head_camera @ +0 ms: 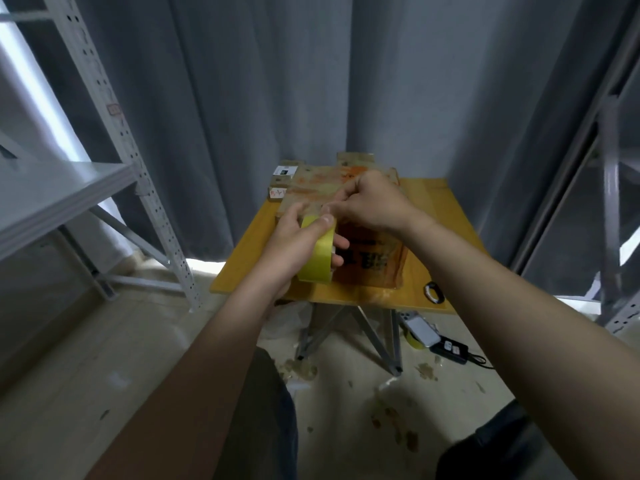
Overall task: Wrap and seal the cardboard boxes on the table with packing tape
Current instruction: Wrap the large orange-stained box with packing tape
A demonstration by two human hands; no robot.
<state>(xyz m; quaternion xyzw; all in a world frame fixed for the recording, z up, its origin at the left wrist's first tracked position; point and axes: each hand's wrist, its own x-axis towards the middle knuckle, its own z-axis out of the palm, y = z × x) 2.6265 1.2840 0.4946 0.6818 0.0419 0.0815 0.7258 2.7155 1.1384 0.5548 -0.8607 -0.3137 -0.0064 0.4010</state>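
Two grips work above the cardboard box (375, 263). The left grip (294, 244) clamps the tape roll (317, 256); the right grip (374, 202) pinches its top edge.

Table (433, 202) bears cardboard box (374, 251); tape roll (315, 258) at box's left; shelving (69, 188) left of table.

the left forearm (214, 358) and right forearm (502, 299) are bare right back to the frame's edge, and so are the left hand (294, 247) and right hand (374, 202). one short thumbnail shows on the left hand. below, both legs wear dark blue-grey trousers (273, 427) with a denim look; the right leg's cloth is darker and blurred.
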